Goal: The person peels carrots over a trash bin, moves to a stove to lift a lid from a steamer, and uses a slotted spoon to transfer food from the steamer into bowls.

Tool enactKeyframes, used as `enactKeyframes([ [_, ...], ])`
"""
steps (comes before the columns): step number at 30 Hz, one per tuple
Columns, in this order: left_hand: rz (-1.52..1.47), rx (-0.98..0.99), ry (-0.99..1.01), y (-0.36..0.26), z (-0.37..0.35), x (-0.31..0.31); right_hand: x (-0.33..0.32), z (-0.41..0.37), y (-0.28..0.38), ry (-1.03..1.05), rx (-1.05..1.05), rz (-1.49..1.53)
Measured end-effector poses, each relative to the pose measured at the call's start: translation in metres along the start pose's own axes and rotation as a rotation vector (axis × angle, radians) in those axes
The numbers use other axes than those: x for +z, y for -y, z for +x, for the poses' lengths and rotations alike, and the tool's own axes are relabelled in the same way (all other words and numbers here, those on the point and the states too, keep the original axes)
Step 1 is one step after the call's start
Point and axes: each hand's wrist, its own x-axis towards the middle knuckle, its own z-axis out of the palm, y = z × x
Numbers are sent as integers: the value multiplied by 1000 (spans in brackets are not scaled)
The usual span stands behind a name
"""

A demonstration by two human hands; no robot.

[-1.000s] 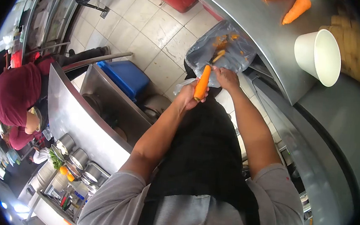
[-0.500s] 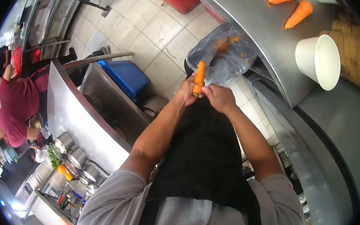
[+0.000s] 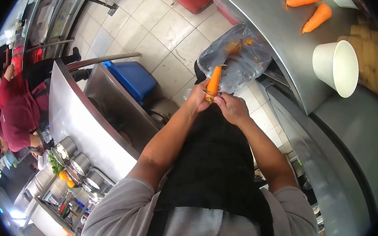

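Observation:
My left hand (image 3: 198, 95) is closed around the lower part of an orange carrot (image 3: 214, 79), whose tip points away from me, over the side of the plastic bag. A thin strip of peel curls at that tip. My right hand (image 3: 233, 108) is closed at the carrot's thick end, with its thumb toward the carrot. A thin piece, apparently the head of a peeler (image 3: 209, 93), crosses the carrot there; its handle is hidden in my right fingers. Beyond the hands, a clear plastic bag (image 3: 241, 71) holds orange peelings.
Two carrots (image 3: 317, 18) and a white tub (image 3: 331, 62) stand on the steel counter (image 3: 288, 41) at right, beside wooden boards (image 3: 371, 57). A blue bin (image 3: 132, 82) and steel table (image 3: 87, 110) are left. Other people in red tops (image 3: 18, 118) are far left.
The carrot's tip has tilted slightly right, and a strip of peel now shows there. The thin piece now crosses its thick end. People at far left have shifted.

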Motion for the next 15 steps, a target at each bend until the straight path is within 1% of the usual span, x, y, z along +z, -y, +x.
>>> enactKeyframes([
  [2,-57,-7,4,3,4,-3,-1,7,-4,13,24,-38],
  [3,24,-11,41,5,0,-4,0,15,-10,26,50,-73],
  [4,105,-20,75,7,-5,-4,1,28,-20,-12,93,-116],
  [5,108,-27,74,9,-7,-4,-1,44,-31,-12,123,-110],
  [8,98,-26,95,14,-9,-6,0,84,-69,-65,211,-181],
  [10,22,-49,168,11,-9,-13,1,93,-78,-80,243,-171],
  [11,23,-50,166,11,-8,-15,5,89,-81,-81,254,-143],
  [12,17,-24,102,7,-10,-11,0,81,-66,-83,260,-119],
  [13,10,6,42,2,-10,-7,-2,65,-46,-63,225,-110],
  [14,5,14,43,0,-7,-6,-1,45,-30,-29,156,-44],
  [15,-28,34,55,1,-4,-6,3,29,-20,-10,39,-3],
])
